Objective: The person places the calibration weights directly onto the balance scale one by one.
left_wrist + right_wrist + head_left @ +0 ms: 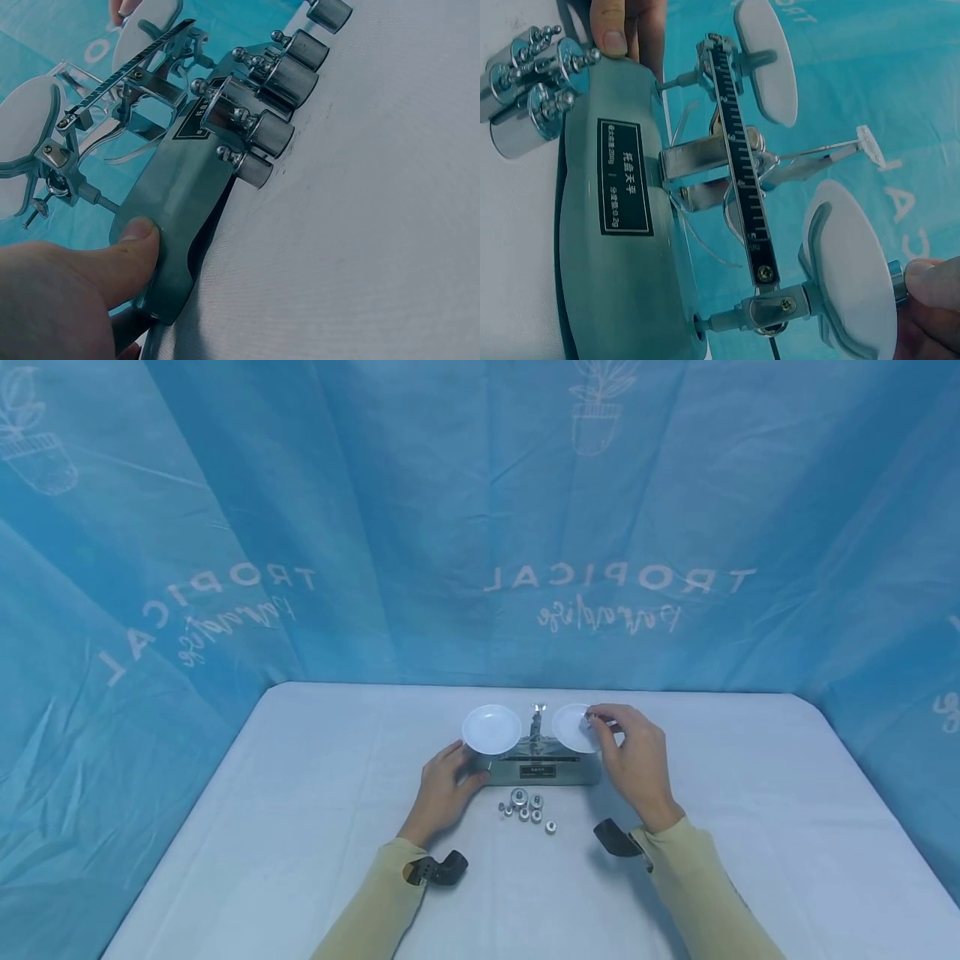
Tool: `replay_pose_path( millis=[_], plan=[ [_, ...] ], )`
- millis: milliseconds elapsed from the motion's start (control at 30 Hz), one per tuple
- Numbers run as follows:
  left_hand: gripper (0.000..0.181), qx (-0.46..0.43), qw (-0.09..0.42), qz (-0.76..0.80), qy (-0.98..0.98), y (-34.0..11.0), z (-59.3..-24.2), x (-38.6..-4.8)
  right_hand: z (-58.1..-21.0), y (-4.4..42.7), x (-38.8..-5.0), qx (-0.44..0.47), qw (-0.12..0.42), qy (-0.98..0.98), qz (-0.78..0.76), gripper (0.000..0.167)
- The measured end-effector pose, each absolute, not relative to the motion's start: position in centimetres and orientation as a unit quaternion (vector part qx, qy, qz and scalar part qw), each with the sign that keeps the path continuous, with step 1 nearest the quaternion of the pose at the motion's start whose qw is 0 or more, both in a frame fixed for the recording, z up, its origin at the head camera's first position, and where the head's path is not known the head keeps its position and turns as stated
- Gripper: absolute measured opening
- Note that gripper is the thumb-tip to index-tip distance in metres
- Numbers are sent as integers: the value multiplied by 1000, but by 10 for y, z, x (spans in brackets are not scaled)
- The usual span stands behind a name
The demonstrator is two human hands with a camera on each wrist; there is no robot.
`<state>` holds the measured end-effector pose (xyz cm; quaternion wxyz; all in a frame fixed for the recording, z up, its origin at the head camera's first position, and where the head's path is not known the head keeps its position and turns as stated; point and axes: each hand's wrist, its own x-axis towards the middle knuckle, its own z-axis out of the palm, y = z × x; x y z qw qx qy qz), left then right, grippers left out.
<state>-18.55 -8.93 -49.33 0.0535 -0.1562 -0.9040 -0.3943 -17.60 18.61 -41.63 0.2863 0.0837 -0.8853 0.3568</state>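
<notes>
A pale green tray balance (501,773) stands on the table, with a white left pan (491,729) and a white right pan (568,729). My left hand (442,789) grips the left end of its base, the thumb (124,262) on the front face and the other fingers mostly hidden behind. Between thumb and fingers my right hand (637,760) pinches a small metal weight (898,281) at the right pan's upper face. Whether the weight bears on the pan I cannot tell. Several knobbed metal weights (519,797) stand in front of the base.
One weight (551,827) stands apart from the cluster, nearer me. A graduated beam (739,157) runs across the balance's front, below the pans. White cloth covers the table (337,777), and a blue printed curtain (420,527) hangs behind and at both sides.
</notes>
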Motion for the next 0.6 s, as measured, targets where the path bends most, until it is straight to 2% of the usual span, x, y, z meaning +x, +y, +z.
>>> replay_pose_path(
  millis=[600],
  plan=[
    [53,-157,56,-393,-904,-90,-492,-185,-420,189,-182,77,298,-886,347,15]
  ],
)
